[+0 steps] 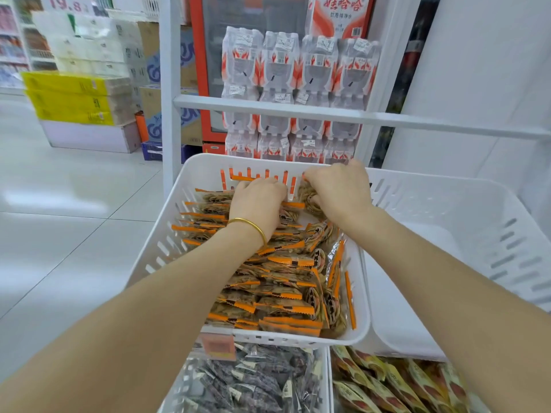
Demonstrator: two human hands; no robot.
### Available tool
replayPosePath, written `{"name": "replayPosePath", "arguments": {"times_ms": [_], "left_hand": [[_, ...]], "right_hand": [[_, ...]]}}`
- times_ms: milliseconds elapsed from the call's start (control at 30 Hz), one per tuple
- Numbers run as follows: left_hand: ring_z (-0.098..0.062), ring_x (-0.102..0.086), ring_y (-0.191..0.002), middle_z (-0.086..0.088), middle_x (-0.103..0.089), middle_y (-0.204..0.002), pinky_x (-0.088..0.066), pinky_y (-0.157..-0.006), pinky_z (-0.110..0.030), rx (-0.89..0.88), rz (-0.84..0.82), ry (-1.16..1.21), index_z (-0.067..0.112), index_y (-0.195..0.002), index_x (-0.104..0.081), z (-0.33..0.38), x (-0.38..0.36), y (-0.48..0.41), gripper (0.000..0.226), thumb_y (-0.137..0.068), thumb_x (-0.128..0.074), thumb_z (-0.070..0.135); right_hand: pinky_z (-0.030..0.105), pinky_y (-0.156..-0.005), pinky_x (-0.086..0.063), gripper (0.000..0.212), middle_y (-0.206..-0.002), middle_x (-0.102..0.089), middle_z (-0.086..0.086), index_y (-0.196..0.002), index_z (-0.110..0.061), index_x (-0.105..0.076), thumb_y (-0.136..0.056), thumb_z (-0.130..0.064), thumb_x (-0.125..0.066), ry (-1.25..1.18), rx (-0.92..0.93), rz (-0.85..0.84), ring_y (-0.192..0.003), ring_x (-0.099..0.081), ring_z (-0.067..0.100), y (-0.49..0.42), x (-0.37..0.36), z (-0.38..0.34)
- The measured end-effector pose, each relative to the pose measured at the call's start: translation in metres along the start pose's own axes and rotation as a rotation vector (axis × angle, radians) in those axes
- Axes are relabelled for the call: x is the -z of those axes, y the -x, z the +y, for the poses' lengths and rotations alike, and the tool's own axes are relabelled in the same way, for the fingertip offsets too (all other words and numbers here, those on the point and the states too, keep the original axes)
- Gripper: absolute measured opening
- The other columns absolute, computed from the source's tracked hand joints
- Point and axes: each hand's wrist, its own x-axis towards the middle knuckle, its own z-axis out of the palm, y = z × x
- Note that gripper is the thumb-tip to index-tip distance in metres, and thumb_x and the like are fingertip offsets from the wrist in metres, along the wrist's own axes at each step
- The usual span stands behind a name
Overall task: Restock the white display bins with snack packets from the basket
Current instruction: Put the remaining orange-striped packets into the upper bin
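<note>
Orange-edged packets [283,293] lie long axis left-right in white bin [155,248].

Four white display bins [155,251] are counted, two on the upper tier and two below. Three are filled, each with one kind: orange-edged packets [286,281], dark packets [253,383] and yellow-and-red packets [402,383], too many to be counted. One left hand [256,204], one right hand [340,192], one gold bangle [250,225] and one orange price tag [217,345] are seen. Three yellow cartons [68,99] are stacked on the floor. Water packs [298,70] are stacked four across.

Stacked water-bottle packs [298,84] stand well right of stacked yellow cartons [68,98].
</note>
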Motion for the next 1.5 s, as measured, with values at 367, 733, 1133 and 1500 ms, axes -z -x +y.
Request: {"name": "replayPosePath", "arguments": {"times_ms": [367, 733, 1133, 1500], "left_hand": [[-0.025, -0.039, -0.118, -0.006, -0.047, -0.124, -0.043, -0.096, -0.038, 0.037, -0.068, 0.095, 0.015, -0.123, -0.055, -0.002, -0.003, -0.003, 0.036, -0.09, -0.053, 0.001], [-0.023, -0.053, -0.107, -0.003, -0.059, -0.112, -0.042, -0.094, -0.029, -0.1, 0.017, 0.419, 0.011, -0.107, -0.064, 0.007, 0.103, 0.167, 0.025, -0.082, -0.061, 0.006], [-0.011, -0.05, -0.106, 0.005, -0.052, -0.113, -0.038, -0.086, -0.017, 0.161, -0.823, 0.335, 0.022, -0.115, -0.06, 0.018, 0.135, 0.446, 0.025, -0.091, -0.053, 0.015], [-0.022, -0.046, -0.117, -0.001, -0.048, -0.128, -0.041, -0.098, -0.04, 0.058, -0.952, 0.124, 0.022, -0.124, -0.052, 0.004, 0.119, 0.455, 0.031, -0.095, -0.046, 0.024]], "right_hand": [[0.033, -0.06, -0.045, 0.016, -0.081, -0.059, 0.002, -0.096, -0.013, -0.057, -0.083, -0.006, -0.065, -0.14, -0.025, -0.088, -0.08, -0.057, 0.025, -0.006, 0.008, 0.004], [0.027, -0.075, -0.049, 0.017, -0.083, -0.065, -0.018, -0.092, -0.03, -0.066, -0.086, -0.014, -0.063, -1.046, -0.188, -0.08, -0.08, -0.06, 0.004, 0.197, 0.089, -0.024], [0.032, -0.077, -0.05, 0.016, -0.1, -0.065, 0.005, -0.105, -0.011, -0.065, -0.094, -0.012, -0.054, -1.029, 0.031, -1.021, -0.09, -0.062, 0.021, 0.44, -0.007, -0.201], [0.021, -0.055, -0.035, 0.042, -0.076, -0.052, -0.003, -0.09, -0.014, -0.054, -0.088, -0.057, -0.053, -0.966, 0.361, -1.499, -0.068, -0.047, 0.01, 0.507, -0.012, -0.299]]}}
